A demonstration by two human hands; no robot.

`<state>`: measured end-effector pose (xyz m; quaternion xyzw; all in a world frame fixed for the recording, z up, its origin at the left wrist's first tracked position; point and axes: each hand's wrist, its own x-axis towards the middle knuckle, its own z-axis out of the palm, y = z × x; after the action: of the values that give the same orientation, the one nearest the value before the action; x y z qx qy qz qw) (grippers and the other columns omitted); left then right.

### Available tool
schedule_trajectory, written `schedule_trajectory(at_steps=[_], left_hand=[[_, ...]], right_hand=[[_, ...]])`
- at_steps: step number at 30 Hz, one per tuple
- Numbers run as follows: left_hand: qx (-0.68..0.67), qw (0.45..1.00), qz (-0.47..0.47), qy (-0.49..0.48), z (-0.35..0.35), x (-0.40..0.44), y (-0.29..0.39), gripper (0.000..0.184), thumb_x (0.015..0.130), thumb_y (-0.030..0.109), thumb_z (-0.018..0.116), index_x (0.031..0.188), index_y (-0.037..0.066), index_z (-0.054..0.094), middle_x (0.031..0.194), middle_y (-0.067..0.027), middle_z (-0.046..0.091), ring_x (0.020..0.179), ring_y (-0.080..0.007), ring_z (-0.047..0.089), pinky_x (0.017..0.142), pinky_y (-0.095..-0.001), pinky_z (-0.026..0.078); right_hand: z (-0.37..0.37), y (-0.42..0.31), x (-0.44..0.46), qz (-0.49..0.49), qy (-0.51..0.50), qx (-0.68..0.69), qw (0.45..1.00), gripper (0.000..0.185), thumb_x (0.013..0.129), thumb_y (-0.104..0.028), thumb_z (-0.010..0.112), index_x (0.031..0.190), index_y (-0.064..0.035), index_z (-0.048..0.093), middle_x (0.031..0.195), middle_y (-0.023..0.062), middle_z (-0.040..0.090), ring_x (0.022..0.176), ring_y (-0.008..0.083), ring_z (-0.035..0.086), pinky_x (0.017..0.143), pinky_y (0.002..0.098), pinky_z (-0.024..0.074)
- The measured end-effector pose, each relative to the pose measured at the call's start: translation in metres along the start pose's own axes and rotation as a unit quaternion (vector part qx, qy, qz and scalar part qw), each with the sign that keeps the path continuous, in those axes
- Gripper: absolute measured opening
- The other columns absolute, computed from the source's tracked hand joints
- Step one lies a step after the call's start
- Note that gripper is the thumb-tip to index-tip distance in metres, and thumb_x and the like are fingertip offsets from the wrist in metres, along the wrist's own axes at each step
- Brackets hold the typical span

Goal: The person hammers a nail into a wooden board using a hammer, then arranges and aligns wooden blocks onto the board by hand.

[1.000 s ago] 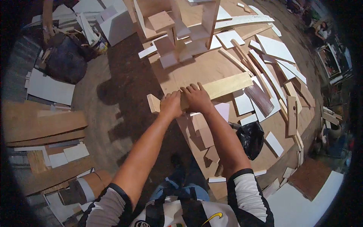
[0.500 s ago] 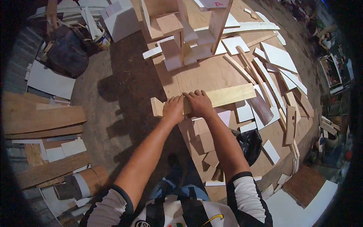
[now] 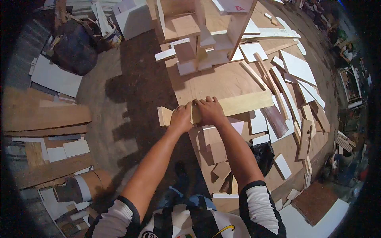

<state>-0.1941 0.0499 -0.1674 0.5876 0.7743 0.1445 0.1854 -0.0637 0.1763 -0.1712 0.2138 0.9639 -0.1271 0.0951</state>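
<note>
A long pale wooden board lies across the plywood worktable, its left end jutting past the table's edge. An upright wooden end piece stands at that left end; the joint is partly hidden by my fingers. My left hand is closed round the board beside the end piece. Right next to it, my right hand grips the board from above, its fingers curled over the far edge. The two hands nearly touch.
A partly built wooden shelf unit stands at the table's far side. White panel offcuts and strips cover the right side, near a black plastic bag. Boards are piled on the floor at left, behind a dark barrel.
The view has shifted slightly, so the table and shelf unit appear a little further right. Both hands keep their hold on the board, whose left end sits slightly lower in view.
</note>
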Motion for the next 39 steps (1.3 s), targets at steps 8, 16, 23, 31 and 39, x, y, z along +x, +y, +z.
schedule_trajectory(at_steps=[8, 16, 23, 31, 39], left_hand=[[0.008, 0.999, -0.006, -0.037, -0.015, 0.003, 0.006, 0.089, 0.064, 0.012, 0.088, 0.141, -0.001, 0.046, 0.129, -0.0235, 0.061, 0.119, -0.0413, 0.059, 0.101, -0.0477, 0.051], [0.001, 0.999, 0.047, 0.003, 0.011, 0.002, -0.020, 0.083, 0.065, 0.013, 0.086, 0.138, -0.001, 0.050, 0.136, -0.0190, 0.057, 0.130, -0.0376, 0.052, 0.109, -0.0447, 0.044], [-0.006, 0.999, 0.038, -0.019, 0.007, 0.008, -0.012, 0.085, 0.064, 0.011, 0.084, 0.140, -0.002, 0.048, 0.136, -0.0199, 0.057, 0.129, -0.0389, 0.052, 0.110, -0.0454, 0.043], [0.016, 0.998, 0.061, -0.007, 0.010, 0.012, -0.008, 0.084, 0.062, 0.011, 0.084, 0.138, -0.002, 0.049, 0.134, -0.0211, 0.058, 0.126, -0.0401, 0.054, 0.108, -0.0453, 0.044], [0.030, 0.997, 0.062, -0.028, 0.009, 0.015, -0.017, 0.083, 0.064, 0.015, 0.084, 0.136, -0.004, 0.050, 0.132, -0.0249, 0.059, 0.126, -0.0409, 0.055, 0.110, -0.0450, 0.044]], right_hand=[[-0.004, 0.000, 0.001, 0.000, -0.007, 0.023, 1.000, 0.107, 0.061, -0.053, 0.089, 0.150, -0.0145, 0.043, 0.136, 0.0075, 0.061, 0.132, 0.0329, 0.052, 0.115, 0.0578, 0.0350], [0.000, -0.005, -0.032, 0.046, 0.152, 0.039, 0.987, 0.110, 0.066, -0.047, 0.088, 0.157, -0.0218, 0.032, 0.154, 0.0162, 0.044, 0.142, 0.0382, 0.043, 0.118, 0.0575, 0.0305], [0.068, -0.047, -0.161, 0.367, 0.157, 0.244, 0.884, 0.103, 0.068, -0.051, 0.087, 0.150, -0.0106, 0.039, 0.137, 0.0205, 0.052, 0.129, 0.0399, 0.046, 0.106, 0.0533, 0.0373], [0.135, -0.094, -0.215, 0.384, 0.195, 0.083, 0.899, 0.112, 0.063, -0.039, 0.093, 0.155, -0.0143, 0.034, 0.131, 0.0191, 0.053, 0.122, 0.0386, 0.050, 0.102, 0.0505, 0.0402], [0.158, -0.073, -0.206, 0.390, 0.193, 0.097, 0.895, 0.109, 0.062, -0.024, 0.093, 0.154, -0.0159, 0.036, 0.130, 0.0183, 0.054, 0.119, 0.0372, 0.053, 0.098, 0.0469, 0.0442]])
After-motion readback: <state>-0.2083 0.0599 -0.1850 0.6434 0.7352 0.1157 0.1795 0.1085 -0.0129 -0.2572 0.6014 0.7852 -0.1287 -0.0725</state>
